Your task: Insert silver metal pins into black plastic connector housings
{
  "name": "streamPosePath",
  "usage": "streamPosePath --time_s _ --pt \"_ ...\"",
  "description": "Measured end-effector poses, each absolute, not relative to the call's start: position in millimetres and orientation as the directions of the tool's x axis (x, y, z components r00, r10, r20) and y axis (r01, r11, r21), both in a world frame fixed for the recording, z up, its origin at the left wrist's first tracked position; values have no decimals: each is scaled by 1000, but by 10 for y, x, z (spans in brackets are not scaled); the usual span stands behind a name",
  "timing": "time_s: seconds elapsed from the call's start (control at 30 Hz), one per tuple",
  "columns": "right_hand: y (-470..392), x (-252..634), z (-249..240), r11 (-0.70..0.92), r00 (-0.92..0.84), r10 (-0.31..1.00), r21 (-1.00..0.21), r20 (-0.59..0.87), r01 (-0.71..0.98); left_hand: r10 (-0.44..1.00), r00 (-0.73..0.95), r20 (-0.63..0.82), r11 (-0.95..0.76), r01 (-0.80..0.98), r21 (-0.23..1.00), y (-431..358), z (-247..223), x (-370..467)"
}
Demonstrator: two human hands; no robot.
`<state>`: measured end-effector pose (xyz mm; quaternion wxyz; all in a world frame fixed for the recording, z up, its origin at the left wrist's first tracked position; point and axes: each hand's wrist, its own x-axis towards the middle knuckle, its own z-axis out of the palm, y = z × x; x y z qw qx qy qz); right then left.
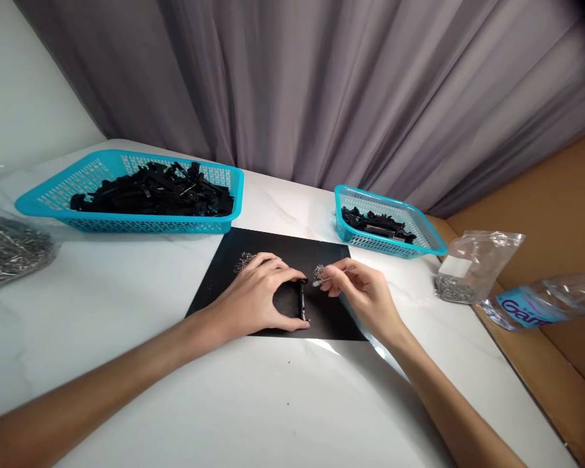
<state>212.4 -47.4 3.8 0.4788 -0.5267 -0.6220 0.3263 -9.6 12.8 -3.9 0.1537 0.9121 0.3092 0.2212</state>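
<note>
- The slim black part (302,300) lies over the black mat (287,239), its long axis running near to far, one end pointing to the far side and the other to the near side.
- It is narrow and dark, with lighter glints along its length; finer detail is too small to tell.
- The left hand (258,292) reaches in from the left, palm down, thumb at the part's near end and a finger at its far end, clamping it between them.
- The right hand (363,292), just right of the part, pinches a thin stick (316,283) whose white tip points left.
- The two hands are apart.
- Small metal pieces (318,271) lie beside the right fingertips; blue baskets (151,225) of black parts stand beyond on the tabletop (283,409).
</note>
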Motion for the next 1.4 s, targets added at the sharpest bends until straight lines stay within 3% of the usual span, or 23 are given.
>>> streamPosePath --time_s 0.47,0.67,0.83,1.03,1.17,1.27,1.33,1.4 --pt "-377 2041 -70 225 -79 973 -960 215 168 649 708 279 -730 476 491 137 -19 -64" --pt "-396 2021 -38 227 -89 973 -941 212 251 644 708 290 -739 478 475 139 -18 -69" --pt "-465 2001 38 338 87 896 -794 436 505 652 694 305 -744 508 433 139 -29 -85" --pt "-584 1734 -99 256 -47 953 -713 299 653 652 669 357 -753 520 403 55 -23 -57" --pt "-472 1860 -44 262 20 916 -634 401 728 651 636 415 -759 535 371 98 121 -118" --pt "-237 2322 126 280 57 798 -451 601 847 657 543 523 -738 605 299 352 328 -361" --pt "-59 2690 218 137 106 708 -284 698 949 692 468 550 -674 693 258 606 469 -638" --pt "76 2979 244 2 125 705 -178 698 984 771 374 515 -556 789 260 858 573 -957"
